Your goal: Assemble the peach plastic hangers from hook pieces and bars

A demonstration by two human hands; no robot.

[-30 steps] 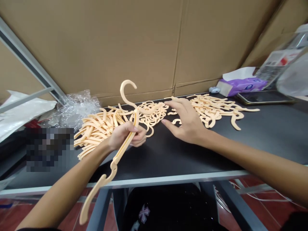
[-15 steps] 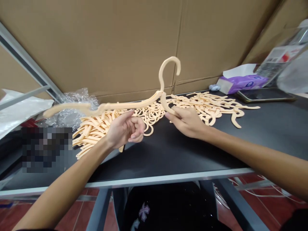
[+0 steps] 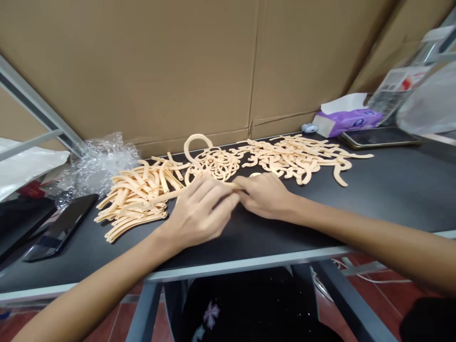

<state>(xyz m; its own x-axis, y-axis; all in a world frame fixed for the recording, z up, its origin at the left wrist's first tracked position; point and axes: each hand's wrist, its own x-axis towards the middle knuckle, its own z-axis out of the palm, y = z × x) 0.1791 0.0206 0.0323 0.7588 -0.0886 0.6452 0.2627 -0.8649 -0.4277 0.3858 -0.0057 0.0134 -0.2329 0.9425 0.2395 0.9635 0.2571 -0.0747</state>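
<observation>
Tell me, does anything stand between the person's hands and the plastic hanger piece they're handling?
Nothing visible does: the left hand lies directly over the hanger piece, and the right hand meets its end, with no other object between them.

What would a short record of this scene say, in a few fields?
Left hand: holds a peach plastic hanger arm
Right hand: pinches that arm's far end
Things nearby: heaps of loose hanger parts just beyond the hands
Surface: black table
Rest: purple tissue pack, phone, bubble wrap, cardboard sheets
</observation>
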